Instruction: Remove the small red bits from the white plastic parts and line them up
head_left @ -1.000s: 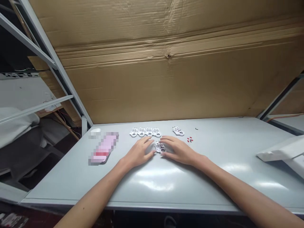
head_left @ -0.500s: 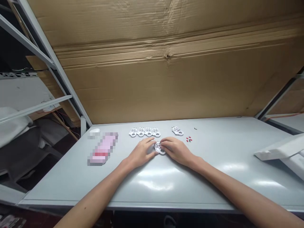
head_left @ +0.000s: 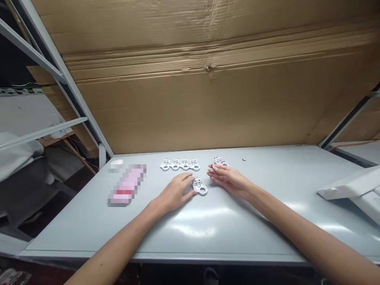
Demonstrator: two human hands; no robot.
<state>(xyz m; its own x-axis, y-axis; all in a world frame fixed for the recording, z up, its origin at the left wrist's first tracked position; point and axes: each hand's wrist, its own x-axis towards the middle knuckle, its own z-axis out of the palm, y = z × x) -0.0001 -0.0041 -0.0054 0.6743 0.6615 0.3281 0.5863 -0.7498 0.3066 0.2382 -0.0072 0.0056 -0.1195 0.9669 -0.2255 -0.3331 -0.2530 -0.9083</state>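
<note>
My left hand [head_left: 175, 194] rests on the grey table [head_left: 237, 237], fingertips just beside a white perforated plastic piece [head_left: 200, 186]. My open right hand [head_left: 228, 178] lies at its three o'clock, near a matching piece [head_left: 220, 161]. Four more sit in a row [head_left: 179, 164] at eleven o'clock; a pixelated pink packet [head_left: 127, 185] lies farther off at nine.

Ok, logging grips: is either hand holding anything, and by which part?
The right hand seems to pinch a small red piece at its fingertips; too small to be sure. The left hand holds nothing, resting beside the white plastic part.
</note>
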